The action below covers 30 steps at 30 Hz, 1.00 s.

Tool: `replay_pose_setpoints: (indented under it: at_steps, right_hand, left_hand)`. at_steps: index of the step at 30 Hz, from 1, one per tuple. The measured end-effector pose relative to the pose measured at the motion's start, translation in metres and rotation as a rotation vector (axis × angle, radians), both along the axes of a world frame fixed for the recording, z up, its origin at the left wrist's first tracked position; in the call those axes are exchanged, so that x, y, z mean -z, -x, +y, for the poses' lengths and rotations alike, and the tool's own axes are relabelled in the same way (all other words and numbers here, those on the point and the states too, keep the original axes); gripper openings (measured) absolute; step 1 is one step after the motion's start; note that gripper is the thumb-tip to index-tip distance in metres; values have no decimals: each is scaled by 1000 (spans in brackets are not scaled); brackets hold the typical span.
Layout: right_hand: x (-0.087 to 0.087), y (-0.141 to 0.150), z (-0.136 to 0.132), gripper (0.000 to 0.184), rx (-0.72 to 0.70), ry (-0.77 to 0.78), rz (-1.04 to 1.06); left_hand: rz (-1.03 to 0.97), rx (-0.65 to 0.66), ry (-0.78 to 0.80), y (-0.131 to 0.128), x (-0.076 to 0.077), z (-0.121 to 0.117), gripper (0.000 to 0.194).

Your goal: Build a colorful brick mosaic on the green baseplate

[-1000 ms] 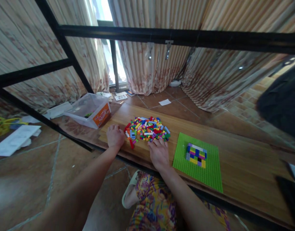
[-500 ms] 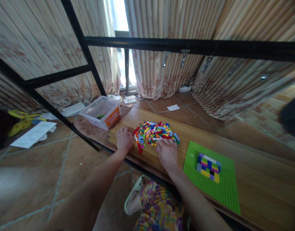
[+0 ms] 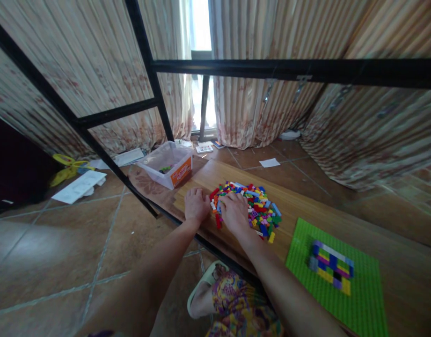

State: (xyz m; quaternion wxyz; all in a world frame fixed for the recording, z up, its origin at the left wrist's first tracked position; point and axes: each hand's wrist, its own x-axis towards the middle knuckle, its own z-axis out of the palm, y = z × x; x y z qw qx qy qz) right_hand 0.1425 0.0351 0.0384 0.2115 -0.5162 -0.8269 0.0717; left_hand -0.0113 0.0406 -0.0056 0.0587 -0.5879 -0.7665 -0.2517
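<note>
Since the earlier frame, the right hand [image 3: 235, 213] has shifted from the near edge of the brick pile [image 3: 262, 202] to its left part, close to the left hand [image 3: 197, 206], which stays at the pile's left side. The view has swung as well, so everything sits differently in it.

Largest is the wooden board [image 3: 205, 174], which runs under the pile and beyond it on both sides. Right of the pile and nearer the person lies the green baseplate [image 3: 367, 299], flat on the wood and apart from the loose bricks. Left of the pile and farther away stands the clear plastic box [image 3: 158, 177], orange label showing, with a few green pieces inside.

Both hands come next in size. The right one reaches over the pile, fingers bent down among the bricks; whether they pinch one, I cannot tell. The left one rests just beside the pile with fingers curled, and its grip is hidden too.

Smaller still, right of the pile, a compact multicoloured block [image 3: 332, 267] sits on the baseplate. That part looks built; most studs around it are uncovered and many bricks lie loose, so I judge the building unfinished.

Smallest, a yellow brick [image 3: 272, 238] lies at the pile's near edge.
</note>
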Motion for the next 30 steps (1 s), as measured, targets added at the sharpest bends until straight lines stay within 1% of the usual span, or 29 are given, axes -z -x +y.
replay_pose_setpoints:
  at_steps: [3,6,12,15,17,25,30]
  right_hand:
    - [1,12,5,25,-29,14,-31]
    - [4,15,12,25,-57,25,-76]
    - [4,2,15,24,-70,14,-175]
    - [0,-4,14,24,-66,-14,-207]
    - [-2,-4,14,25,-58,-12,-208]
    - [-4,25,20,26,-3,74,-196]
    - [-5,33,24,26,62,149,-202]
  left_hand:
    - [-11,6,1,0,0,0,29]
    - [-27,5,13,0,-1,-1,30]
    - [-28,4,25,-3,-5,-3,29]
    - [-19,2,28,-4,-7,-4,25]
    - [-12,-2,32,-4,-7,-4,21]
    - [-15,-4,25,-3,-5,-3,23]
    - [-6,0,18,-3,-5,-3,22]
